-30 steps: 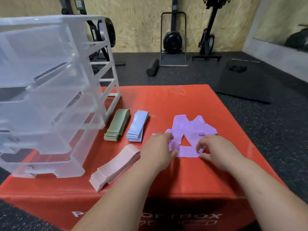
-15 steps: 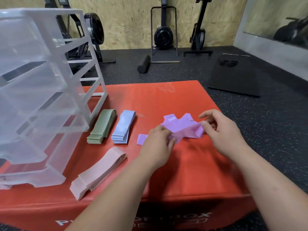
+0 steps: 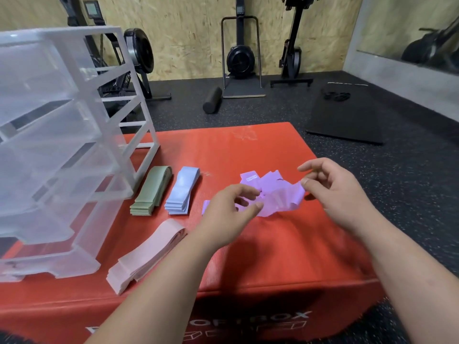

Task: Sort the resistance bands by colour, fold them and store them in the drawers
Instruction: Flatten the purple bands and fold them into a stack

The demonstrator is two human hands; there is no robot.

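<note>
A loose heap of purple resistance bands [image 3: 278, 194] lies in the middle of the red soft box [image 3: 273, 256]. My left hand [image 3: 228, 214] pinches the left end of one purple band between thumb and fingers. My right hand [image 3: 332, 192] holds the band's right end at the thumb, lifted slightly off the box. Three folded stacks lie to the left: green bands [image 3: 152, 191], blue bands [image 3: 182, 191] and pink bands [image 3: 149, 256]. A clear plastic drawer unit [image 3: 62, 145] stands at the box's left side, its drawers pulled out.
Dark rubber gym floor surrounds the box. A black mat [image 3: 347, 120] lies at the back right, a foam roller [image 3: 212, 100] and rowing machines [image 3: 241, 58] stand by the wooden wall. The box's front edge is close below my forearms.
Both hands picked a purple band up from the flat heap and raised it; the heap is now bunched. The right hand moved up and right. The view shifted right.
</note>
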